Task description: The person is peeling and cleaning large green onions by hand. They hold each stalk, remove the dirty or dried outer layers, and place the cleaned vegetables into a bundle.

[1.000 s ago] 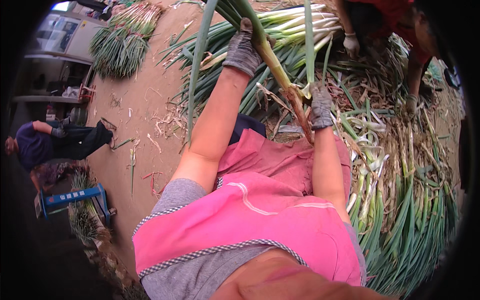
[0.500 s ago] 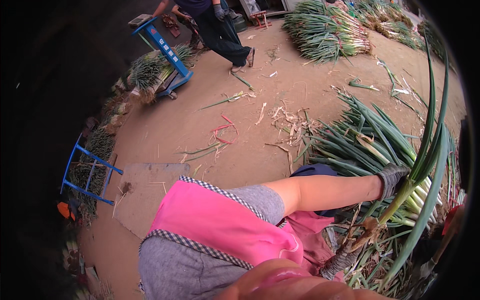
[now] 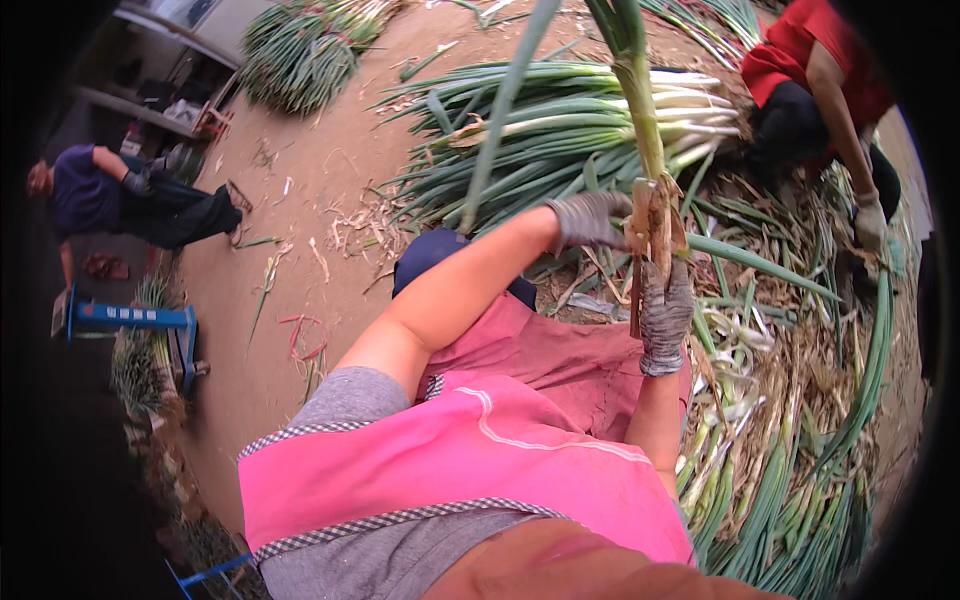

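Observation:
A large green onion [image 3: 643, 120] stands nearly upright in front of me, its leaves running out past the top edge and brown dry skins round its lower stalk. My right hand [image 3: 667, 315], in a grey striped glove, is closed round the root end. Just above it, my left hand [image 3: 590, 220], gloved alike, has its fingers closed at the dry outer leaves [image 3: 660, 215] on the left of the stalk. Its fingertips are partly hidden there. Behind the stalk lies a thick pile of green onions [image 3: 540, 130], white ends to the right.
Peeled leaves and trimmings [image 3: 770, 400] cover the ground at my right. A person in red [image 3: 825, 60] bends at the far right, a gloved hand on long green leaves. Another person [image 3: 110, 195] is at the left near a blue platform scale [image 3: 135, 315]. Another onion pile [image 3: 300, 60] lies farther back.
My view has swung to the right. The green onion is more upright and centred, and my left hand has gone from its upper stalk down to the dry skins near my right hand.

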`<state>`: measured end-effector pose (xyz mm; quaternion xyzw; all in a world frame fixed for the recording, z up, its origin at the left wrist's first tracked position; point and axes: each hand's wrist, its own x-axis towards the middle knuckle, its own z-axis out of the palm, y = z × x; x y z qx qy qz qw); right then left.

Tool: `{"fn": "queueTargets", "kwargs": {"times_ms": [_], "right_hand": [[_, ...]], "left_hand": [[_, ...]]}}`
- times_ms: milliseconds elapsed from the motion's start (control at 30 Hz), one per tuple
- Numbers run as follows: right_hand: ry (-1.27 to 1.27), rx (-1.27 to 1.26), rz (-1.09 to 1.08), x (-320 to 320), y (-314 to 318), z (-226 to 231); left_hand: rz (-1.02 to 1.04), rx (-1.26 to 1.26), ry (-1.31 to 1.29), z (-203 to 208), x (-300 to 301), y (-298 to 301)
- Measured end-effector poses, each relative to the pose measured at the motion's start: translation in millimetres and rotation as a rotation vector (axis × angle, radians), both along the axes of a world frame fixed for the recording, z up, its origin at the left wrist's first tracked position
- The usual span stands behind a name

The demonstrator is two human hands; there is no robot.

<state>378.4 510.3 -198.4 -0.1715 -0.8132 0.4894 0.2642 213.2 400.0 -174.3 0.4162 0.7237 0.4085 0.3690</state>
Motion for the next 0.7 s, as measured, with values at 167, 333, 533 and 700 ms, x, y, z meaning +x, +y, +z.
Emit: {"fn": "queueTargets", "kwargs": {"times_ms": [167, 333, 533, 700], "right_hand": [[-0.237, -0.497, 0.210, 44.5, 9.1, 0.3], [0.079, 0.339, -0.065, 10.3, -15.3, 12.7], [0.252, 0.406, -0.034, -64.9, -32.0, 74.5], [0.280, 0.186, -0.088, -82.1, -34.3, 60.1]], "left_hand": [[0.167, 0.647, -0.676, 65.0, -40.3, 3.0], [0.421, 0.779, -0.930, 52.0, -37.0, 0.9], [0.638, 0.733, -0.909, 31.3, -31.5, 3.4], [0.561, 0.576, -0.901, 51.7, -21.9, -0.1]]}}
